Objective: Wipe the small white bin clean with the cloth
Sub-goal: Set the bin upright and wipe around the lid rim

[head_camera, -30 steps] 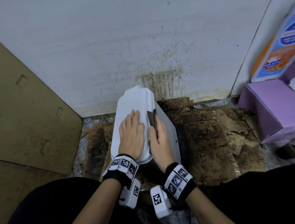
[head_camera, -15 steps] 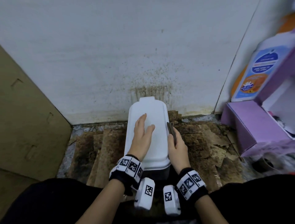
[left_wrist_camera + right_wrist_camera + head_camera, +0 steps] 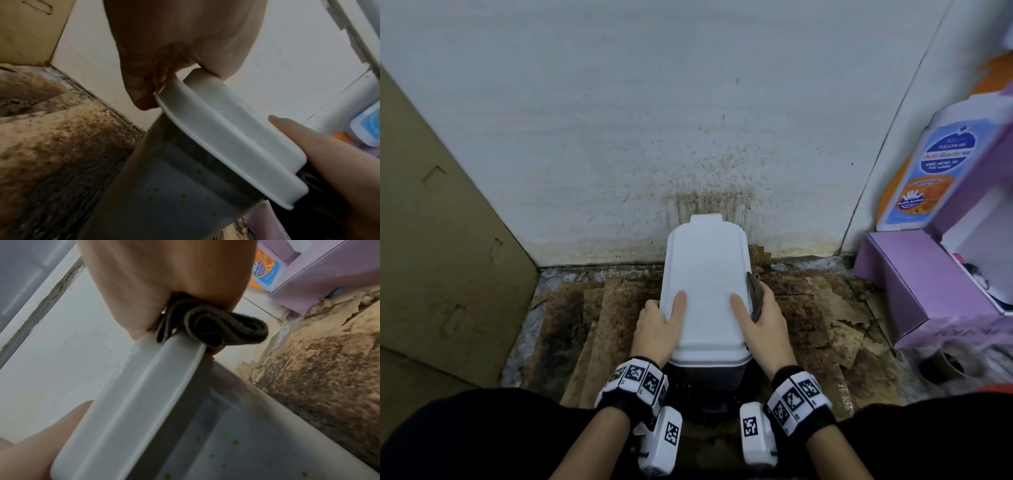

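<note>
2 hands clamp the small white bin (image 3: pixel 705 284) from either side in the head view. The bin stands upright on stained, peeling cardboard (image 3: pixel 825 325) close to a spattered white wall (image 3: pixel 654 120), lid closed. The left hand (image 3: pixel 654 329) grasps the lid's left edge, thumb lying on top, fingers wrapped over the side. The right hand (image 3: pixel 763 325) grasps the right edge the same way, thumb on top, with the dark cloth (image 3: pixel 754 298) bunched between its fingers and the lid's side. A brown cardboard sheet (image 3: pixel 441 257) leans at left; a purple box (image 3: pixel 928 284) and a blue-labelled bottle (image 3: pixel 931 171) sit at right.

Left wrist view: 1 thumb pad rests on the lid top, fingers (image 3: pixel 139 91) curl under the lid rim (image 3: pixel 216 146). Bin wall (image 3: pixel 174 194) below is grey in shadow, dotted with small brownish specks. The other hand's thumb shows at the far edge.

Right wrist view: cloth (image 3: pixel 216 329) is folded into a roll, pinched between fingers and the lid's upper edge (image 3: pixel 144 386), touching it. Speckled bin wall (image 3: pixel 226 443) below; stained cardboard at right, purple box (image 3: pixel 329 272) in the upper corner.
</note>
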`<action>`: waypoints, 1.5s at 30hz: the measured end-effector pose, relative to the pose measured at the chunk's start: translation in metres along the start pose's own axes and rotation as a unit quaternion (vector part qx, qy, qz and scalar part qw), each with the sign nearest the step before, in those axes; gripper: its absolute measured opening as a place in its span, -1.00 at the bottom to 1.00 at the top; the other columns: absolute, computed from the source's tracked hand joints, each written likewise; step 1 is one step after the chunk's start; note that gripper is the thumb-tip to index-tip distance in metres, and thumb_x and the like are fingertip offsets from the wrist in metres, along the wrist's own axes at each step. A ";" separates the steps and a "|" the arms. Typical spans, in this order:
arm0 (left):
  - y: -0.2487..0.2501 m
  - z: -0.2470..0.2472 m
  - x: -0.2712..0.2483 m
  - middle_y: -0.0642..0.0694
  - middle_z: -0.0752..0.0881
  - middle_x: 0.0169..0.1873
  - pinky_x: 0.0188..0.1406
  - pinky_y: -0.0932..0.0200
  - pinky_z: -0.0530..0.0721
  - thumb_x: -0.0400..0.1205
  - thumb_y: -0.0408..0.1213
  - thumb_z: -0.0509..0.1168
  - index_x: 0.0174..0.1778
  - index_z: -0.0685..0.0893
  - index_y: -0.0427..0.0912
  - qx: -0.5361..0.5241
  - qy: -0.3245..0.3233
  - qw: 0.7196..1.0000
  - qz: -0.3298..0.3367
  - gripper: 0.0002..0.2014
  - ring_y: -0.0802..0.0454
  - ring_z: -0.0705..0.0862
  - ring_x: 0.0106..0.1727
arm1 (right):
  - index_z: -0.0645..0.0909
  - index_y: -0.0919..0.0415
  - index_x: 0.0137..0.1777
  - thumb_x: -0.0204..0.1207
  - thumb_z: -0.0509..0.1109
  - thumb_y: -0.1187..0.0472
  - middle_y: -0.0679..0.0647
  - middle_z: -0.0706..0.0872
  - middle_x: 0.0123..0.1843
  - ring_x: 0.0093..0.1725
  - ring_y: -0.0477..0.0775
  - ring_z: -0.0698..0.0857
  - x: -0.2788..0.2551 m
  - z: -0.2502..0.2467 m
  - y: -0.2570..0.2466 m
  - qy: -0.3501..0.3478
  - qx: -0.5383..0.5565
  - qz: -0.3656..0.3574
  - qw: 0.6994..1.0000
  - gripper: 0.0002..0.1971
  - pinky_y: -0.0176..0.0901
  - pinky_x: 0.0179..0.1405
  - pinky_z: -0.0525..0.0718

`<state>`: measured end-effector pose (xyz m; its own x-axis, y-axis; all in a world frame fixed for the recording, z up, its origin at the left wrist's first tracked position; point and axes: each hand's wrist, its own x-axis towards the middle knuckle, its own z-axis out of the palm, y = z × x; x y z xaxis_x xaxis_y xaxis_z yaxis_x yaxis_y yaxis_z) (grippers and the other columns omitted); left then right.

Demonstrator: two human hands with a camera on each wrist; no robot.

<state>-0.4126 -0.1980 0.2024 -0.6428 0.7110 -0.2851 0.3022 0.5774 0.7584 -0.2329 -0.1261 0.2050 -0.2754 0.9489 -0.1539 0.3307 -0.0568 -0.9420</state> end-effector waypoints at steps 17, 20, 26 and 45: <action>0.019 -0.028 0.009 0.17 0.78 0.03 -0.05 0.23 0.65 0.59 0.28 0.33 0.14 0.70 0.13 -0.011 -0.097 0.990 0.103 -0.63 0.24 0.74 0.03 | 0.07 0.03 0.74 0.61 0.35 -0.17 0.08 0.24 0.63 0.61 0.04 0.15 -0.061 0.047 -0.008 0.200 0.040 0.071 0.976 -0.20 0.08 0.56 0.29; 0.010 -0.023 0.015 0.15 0.80 0.00 0.09 0.07 0.71 0.58 0.27 0.35 0.11 0.73 0.13 -0.018 -0.073 0.993 0.089 -0.65 0.16 0.75 0.03 | -0.02 0.04 0.76 0.63 0.28 -0.19 0.07 0.18 0.66 0.59 0.03 0.12 -0.060 0.055 -0.006 0.179 0.009 0.068 0.981 -0.18 0.07 0.56 0.28; 0.003 -0.016 0.011 0.02 0.67 0.12 0.15 -0.02 0.58 0.62 0.34 0.22 0.19 0.69 0.12 0.038 0.004 0.996 0.085 -0.57 0.00 0.65 0.13 | -0.13 0.04 0.78 0.65 0.21 -0.23 0.01 0.09 0.71 0.64 0.01 0.04 -0.043 0.051 -0.006 0.146 0.027 0.055 0.987 -0.15 0.06 0.62 0.21; -0.012 0.030 -0.048 -0.03 0.52 0.20 0.11 0.11 0.48 0.48 0.33 0.40 0.27 0.25 -0.23 -0.188 0.058 0.975 -0.102 -0.21 -0.01 0.55 0.18 | 0.28 0.01 0.63 0.47 0.47 -0.29 0.04 0.51 0.53 0.42 0.15 0.56 0.104 -0.046 -0.030 -0.021 0.015 0.022 0.999 -0.19 0.19 0.40 0.61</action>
<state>-0.3638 -0.2270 0.1891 -0.7448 0.5335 -0.4008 -0.1057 0.4987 0.8603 -0.2302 -0.0112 0.2306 -0.2991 0.9314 -0.2073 0.3160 -0.1083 -0.9426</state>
